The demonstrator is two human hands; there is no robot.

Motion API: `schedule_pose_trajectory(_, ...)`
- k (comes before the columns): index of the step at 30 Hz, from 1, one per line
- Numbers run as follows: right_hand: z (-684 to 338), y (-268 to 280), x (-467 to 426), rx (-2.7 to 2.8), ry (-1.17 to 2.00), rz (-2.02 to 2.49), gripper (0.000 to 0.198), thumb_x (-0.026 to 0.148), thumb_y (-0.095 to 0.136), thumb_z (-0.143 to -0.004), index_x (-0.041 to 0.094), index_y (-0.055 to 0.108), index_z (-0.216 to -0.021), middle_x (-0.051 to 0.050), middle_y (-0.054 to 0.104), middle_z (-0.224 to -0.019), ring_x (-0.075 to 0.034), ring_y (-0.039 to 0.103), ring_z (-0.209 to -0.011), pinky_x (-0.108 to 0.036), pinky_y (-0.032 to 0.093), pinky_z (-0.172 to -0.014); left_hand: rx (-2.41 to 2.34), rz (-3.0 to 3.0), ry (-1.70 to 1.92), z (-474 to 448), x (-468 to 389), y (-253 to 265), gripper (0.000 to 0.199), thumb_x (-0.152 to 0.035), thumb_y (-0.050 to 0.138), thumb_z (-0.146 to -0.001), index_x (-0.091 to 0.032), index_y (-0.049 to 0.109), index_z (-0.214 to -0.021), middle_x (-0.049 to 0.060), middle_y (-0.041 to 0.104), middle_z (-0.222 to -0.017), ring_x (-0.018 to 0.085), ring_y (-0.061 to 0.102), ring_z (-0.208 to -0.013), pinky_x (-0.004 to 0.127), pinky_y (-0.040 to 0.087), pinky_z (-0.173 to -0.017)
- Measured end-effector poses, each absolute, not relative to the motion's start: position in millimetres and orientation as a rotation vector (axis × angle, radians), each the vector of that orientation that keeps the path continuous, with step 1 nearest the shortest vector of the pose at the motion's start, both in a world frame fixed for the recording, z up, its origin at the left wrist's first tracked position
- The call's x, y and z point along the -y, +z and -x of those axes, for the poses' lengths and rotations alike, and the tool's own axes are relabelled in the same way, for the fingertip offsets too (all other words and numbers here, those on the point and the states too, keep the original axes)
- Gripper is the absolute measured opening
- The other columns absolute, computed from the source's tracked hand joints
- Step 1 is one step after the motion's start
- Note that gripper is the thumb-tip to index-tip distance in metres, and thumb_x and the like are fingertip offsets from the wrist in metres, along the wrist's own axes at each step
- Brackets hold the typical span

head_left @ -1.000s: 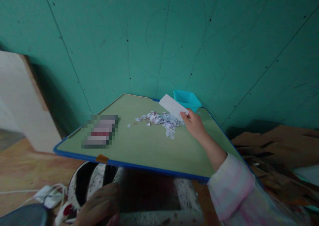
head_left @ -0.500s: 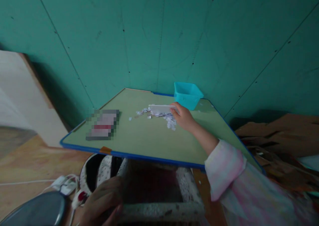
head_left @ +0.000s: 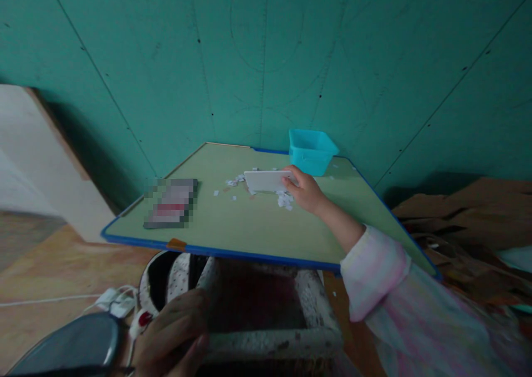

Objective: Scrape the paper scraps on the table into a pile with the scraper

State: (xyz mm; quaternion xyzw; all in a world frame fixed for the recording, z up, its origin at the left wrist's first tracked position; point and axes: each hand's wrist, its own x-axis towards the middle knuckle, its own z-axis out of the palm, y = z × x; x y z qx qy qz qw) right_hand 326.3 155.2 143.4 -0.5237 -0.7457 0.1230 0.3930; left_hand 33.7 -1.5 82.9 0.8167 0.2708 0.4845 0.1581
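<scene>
My right hand (head_left: 305, 191) is shut on a white card (head_left: 264, 181) and holds it upright on its long edge on a green board with a blue rim (head_left: 249, 230). Small white paper scraps (head_left: 285, 200) lie against the hand, and a few more scraps (head_left: 236, 181) sit just left of the card. Behind the hand, a teal tub (head_left: 311, 151) stands at the board's far corner. My left hand (head_left: 170, 338) is low in view, with its fingers curled over the rim of a white speckled frame (head_left: 274, 348) under the board.
A flat dark object (head_left: 171, 203) lies on the board's left side. A teal wall (head_left: 266, 61) is close behind. On the wooden floor are a grey round object (head_left: 70, 349), a white cable and plug (head_left: 112, 302), and brown cardboard (head_left: 457, 216) at right.
The card has come down from a raised tilt onto the board and has swept left through the scraps. The pile is smaller and more scattered. My left hand has stayed on the frame.
</scene>
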Motion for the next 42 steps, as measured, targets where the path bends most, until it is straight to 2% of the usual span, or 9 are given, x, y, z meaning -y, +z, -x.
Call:
schedule_pose_trajectory(4,-325.7,142.5,-154.7,1.835,0.483,1.22,0.02,0.036,0.045,-0.08,0.021,0.051,-0.092,-0.003,0.06,-0.083,-0.018,0.055,-0.077,-0.029,0.042,-0.068,-0.831,-2.226,1.429,-35.0,6.0,81.4,0.013,-0.018,0.049,-0.079,-0.026,0.055,-0.07,-0.002,0.055,-0.057,0.017,0.061,-0.067,0.027,0.05,-0.062)
schedule_pose_trajectory(10,-324.9,143.0,-152.5,1.821,0.423,1.29,0.02,0.035,0.044,-0.08,0.021,0.051,-0.093,-0.004,0.06,-0.082,-0.019,0.054,-0.077,-0.03,0.042,-0.068,-0.926,-2.207,1.437,-35.0,10.5,77.4,0.013,-0.019,0.049,-0.08,-0.025,0.058,-0.071,0.0,0.057,-0.059,0.019,0.06,-0.069,0.032,0.05,-0.066)
schedule_pose_trajectory(15,-321.4,143.0,-148.4,1.819,0.454,1.267,0.019,0.035,0.044,-0.08,0.021,0.05,-0.091,-0.003,0.059,-0.081,-0.018,0.054,-0.078,-0.029,0.042,-0.067,-0.908,-2.173,1.459,-37.3,9.5,80.8,0.014,-0.023,0.049,-0.081,-0.026,0.059,-0.07,-0.001,0.055,-0.055,0.017,0.06,-0.064,0.029,0.051,-0.063)
schedule_pose_trajectory(19,-320.8,145.4,-146.9,1.842,0.388,1.331,0.02,0.033,0.043,-0.08,0.02,0.05,-0.093,-0.005,0.06,-0.083,-0.019,0.054,-0.076,-0.03,0.041,-0.066,-0.903,-2.159,1.467,-38.0,8.4,82.3,0.015,-0.023,0.05,-0.081,-0.026,0.058,-0.069,-0.001,0.054,-0.055,0.017,0.06,-0.065,0.029,0.051,-0.064)
schedule_pose_trajectory(24,-325.5,148.3,-148.3,1.779,0.321,1.38,0.017,0.034,0.042,-0.08,0.02,0.049,-0.088,-0.004,0.06,-0.08,-0.019,0.053,-0.074,-0.031,0.041,-0.066,-0.898,-2.172,1.421,-39.5,8.3,83.3,0.016,-0.02,0.048,-0.081,-0.026,0.056,-0.068,-0.002,0.048,-0.053,0.017,0.057,-0.063,0.029,0.048,-0.058)
schedule_pose_trajectory(33,-321.9,148.7,-145.4,1.801,0.314,1.375,0.021,0.036,0.041,-0.08,0.019,0.05,-0.09,-0.006,0.061,-0.082,-0.02,0.054,-0.074,-0.031,0.04,-0.065,-0.924,-2.161,1.404,-38.2,10.2,80.5,0.017,-0.013,0.046,-0.08,-0.026,0.053,-0.074,-0.001,0.051,-0.062,0.017,0.058,-0.082,0.027,0.046,-0.069)
schedule_pose_trajectory(35,-320.6,149.6,-146.1,1.818,0.294,1.419,0.021,0.035,0.041,-0.079,0.019,0.05,-0.089,-0.006,0.061,-0.08,-0.02,0.054,-0.073,-0.031,0.04,-0.064,-0.908,-2.219,1.383,-35.8,7.7,79.2,0.016,-0.012,0.047,-0.079,-0.025,0.054,-0.074,-0.001,0.053,-0.062,0.017,0.058,-0.079,0.027,0.046,-0.071)
schedule_pose_trajectory(39,-324.2,154.7,-149.2,1.741,0.155,1.611,0.018,0.029,0.04,-0.077,0.017,0.051,-0.086,-0.009,0.062,-0.08,-0.023,0.054,-0.075,-0.033,0.039,-0.066,-0.821,-2.293,1.346,-35.1,4.8,80.4,0.018,-0.013,0.045,-0.081,-0.025,0.054,-0.071,-0.003,0.049,-0.055,0.015,0.057,-0.062,0.027,0.048,-0.061)
schedule_pose_trajectory(42,-331.2,157.5,-151.0,1.633,0.046,1.686,0.017,0.025,0.039,-0.077,0.017,0.051,-0.086,-0.011,0.062,-0.082,-0.025,0.055,-0.077,-0.034,0.039,-0.067,-0.875,-2.239,1.363,-36.9,5.6,83.1,0.019,-0.012,0.043,-0.082,-0.025,0.053,-0.072,-0.003,0.048,-0.056,0.015,0.059,-0.069,0.026,0.047,-0.063)
